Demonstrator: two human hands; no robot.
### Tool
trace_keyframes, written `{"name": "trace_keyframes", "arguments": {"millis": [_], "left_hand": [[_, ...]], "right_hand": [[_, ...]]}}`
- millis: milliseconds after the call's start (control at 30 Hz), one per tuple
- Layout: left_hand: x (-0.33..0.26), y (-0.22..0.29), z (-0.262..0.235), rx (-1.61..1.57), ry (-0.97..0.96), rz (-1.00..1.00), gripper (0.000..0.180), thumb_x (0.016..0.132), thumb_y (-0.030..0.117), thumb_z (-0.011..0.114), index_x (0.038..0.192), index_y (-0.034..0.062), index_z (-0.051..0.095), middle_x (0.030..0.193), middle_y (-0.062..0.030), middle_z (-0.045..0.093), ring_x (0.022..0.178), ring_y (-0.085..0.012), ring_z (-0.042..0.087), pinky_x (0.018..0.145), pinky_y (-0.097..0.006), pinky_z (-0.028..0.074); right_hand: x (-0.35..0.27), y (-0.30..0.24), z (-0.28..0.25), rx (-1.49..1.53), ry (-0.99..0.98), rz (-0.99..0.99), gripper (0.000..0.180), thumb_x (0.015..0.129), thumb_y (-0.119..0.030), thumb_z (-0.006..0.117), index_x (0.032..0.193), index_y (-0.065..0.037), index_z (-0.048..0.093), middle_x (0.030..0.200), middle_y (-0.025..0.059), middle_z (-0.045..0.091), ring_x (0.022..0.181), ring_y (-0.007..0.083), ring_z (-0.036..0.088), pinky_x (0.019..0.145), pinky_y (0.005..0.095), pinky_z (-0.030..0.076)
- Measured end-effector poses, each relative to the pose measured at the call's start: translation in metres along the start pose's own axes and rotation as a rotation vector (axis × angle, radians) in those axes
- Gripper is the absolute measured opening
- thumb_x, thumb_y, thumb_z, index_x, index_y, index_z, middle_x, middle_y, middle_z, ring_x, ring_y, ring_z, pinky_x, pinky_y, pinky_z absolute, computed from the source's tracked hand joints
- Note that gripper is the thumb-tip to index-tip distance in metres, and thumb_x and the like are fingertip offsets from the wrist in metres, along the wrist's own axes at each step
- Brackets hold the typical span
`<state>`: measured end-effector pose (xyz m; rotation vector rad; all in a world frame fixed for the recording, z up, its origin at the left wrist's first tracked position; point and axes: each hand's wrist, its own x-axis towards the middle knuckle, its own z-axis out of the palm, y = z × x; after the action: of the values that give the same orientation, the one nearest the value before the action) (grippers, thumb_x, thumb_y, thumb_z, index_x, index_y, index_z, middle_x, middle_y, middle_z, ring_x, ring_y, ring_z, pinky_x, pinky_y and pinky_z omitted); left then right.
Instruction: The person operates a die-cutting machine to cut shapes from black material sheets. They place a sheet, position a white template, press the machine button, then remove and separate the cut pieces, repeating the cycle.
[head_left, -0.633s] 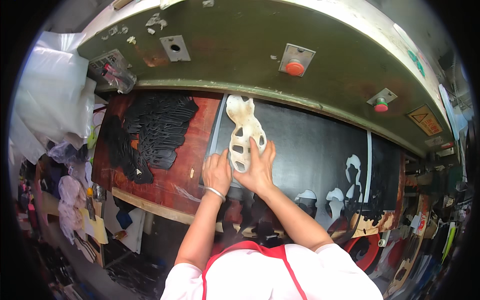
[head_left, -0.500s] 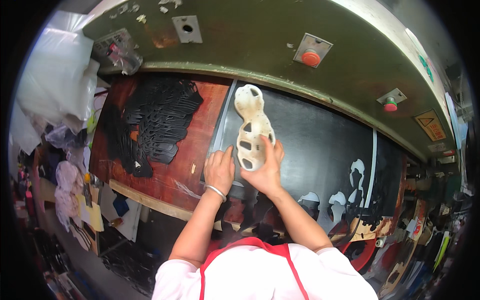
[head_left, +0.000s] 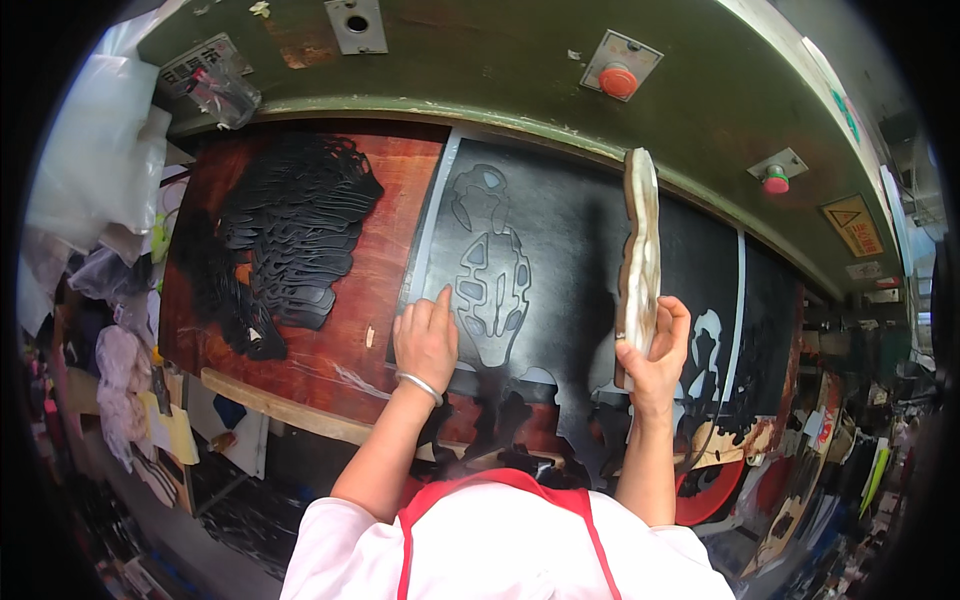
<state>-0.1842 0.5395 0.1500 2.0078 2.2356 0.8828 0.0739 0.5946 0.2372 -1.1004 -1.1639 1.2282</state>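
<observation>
My right hand (head_left: 657,362) grips the near end of a sole-shaped cutting die (head_left: 642,250), white on its face with a brown edge. The die is turned on its side, lifted off the black sheet (head_left: 575,240). At the left of that sheet, a sole-shaped outline with several cut-out windows (head_left: 495,305) is cut through. Beside its left edge rests my left hand (head_left: 427,338), index finger stretched out by the outline and nothing visible in it. A metal bangle (head_left: 420,388) circles the left wrist.
Black cut pieces (head_left: 295,225) lie heaped on the red-brown board (head_left: 385,210) at left. A green machine beam (head_left: 480,60) with red buttons spans the far side. Ragged sheet scraps (head_left: 580,425) hang over the near edge. Plastic bags (head_left: 90,150) hang at far left.
The cutting die has been lifted off the sheet, moved right and turned on its side by my right hand, uncovering the cut outline. My left hand has stayed near the same spot.
</observation>
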Motion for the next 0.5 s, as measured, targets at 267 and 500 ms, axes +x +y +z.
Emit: {"name": "trace_keyframes", "arguments": {"millis": [267, 500], "left_hand": [[0.024, 0.002, -0.001, -0.019, -0.013, -0.010, 0.036, 0.080, 0.005, 0.060, 0.116, 0.0045, 0.061, 0.081, -0.0098, 0.051, 0.080, -0.0283, 0.052, 0.072, -0.039, 0.043], [0.075, -0.008, 0.031, -0.085, 0.091, -0.043, 0.024, 0.080, 0.007, 0.059, 0.104, 0.0089, 0.066, 0.076, -0.0092, 0.052, 0.076, -0.0297, 0.055, 0.070, -0.040, 0.045]], "right_hand": [[0.020, 0.043, 0.037, -0.828, -0.110, -0.322, 0.071, 0.053, -0.005, 0.078, 0.116, -0.007, 0.044, 0.127, 0.0243, 0.039, 0.123, 0.0395, 0.037, 0.100, 0.0451, 0.035], [0.074, 0.069, 0.036, -0.905, -0.121, -0.335, 0.100, 0.055, -0.017, 0.083, 0.138, -0.004, 0.030, 0.135, 0.0332, 0.027, 0.125, 0.0497, 0.028, 0.105, 0.0515, 0.030]]}}
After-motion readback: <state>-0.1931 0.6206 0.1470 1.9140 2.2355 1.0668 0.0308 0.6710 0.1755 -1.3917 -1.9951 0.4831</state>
